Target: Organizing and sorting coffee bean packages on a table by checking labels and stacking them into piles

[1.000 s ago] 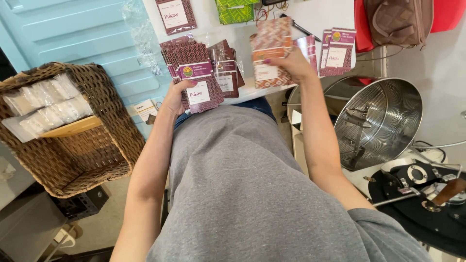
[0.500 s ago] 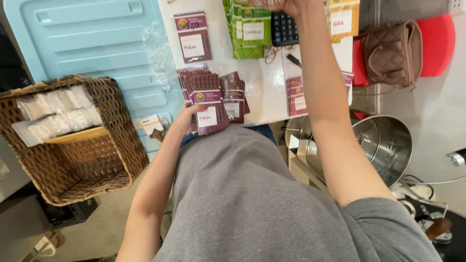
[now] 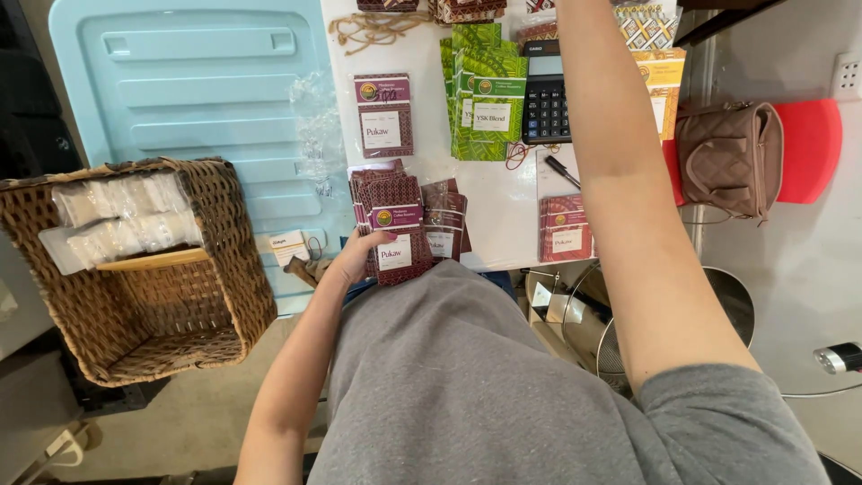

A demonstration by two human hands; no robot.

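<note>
Far left: a wicker basket (image 3: 135,269) on the floor, holding clear bags of pale contents, well apart from your work. Beside it, a pale blue plastic lid (image 3: 197,99) lies flat, touching the edge of the white table (image 3: 503,207).

Centre left: your left hand (image 3: 359,256) rests at the table's near edge, fingers curled loosely around the lower corner of a stack of maroon packets (image 3: 391,224) — thumb on top, the rest tucked under. The stack overhangs the edge above your grey shirt, and a second small maroon packet (image 3: 446,220) leans just beside it. Judged from this hold, the stack could fan out or slide off toward your lap, since only one corner is gripped and the packets look slick.

Centre: a single maroon packet (image 3: 384,115) lies flat, then green packets (image 3: 480,90) in an overlapping pile and a black calculator (image 3: 546,99).

Right: your right forearm (image 3: 628,198) stretches across the table; the hand passes beyond the top edge, so you cannot tell whether it is spread or closed. The arm passes above the calculator, a pen (image 3: 562,171) and another maroon packet (image 3: 566,229) — a low sweep could drag them. A brown quilted bag (image 3: 727,157) sits beyond.
</note>
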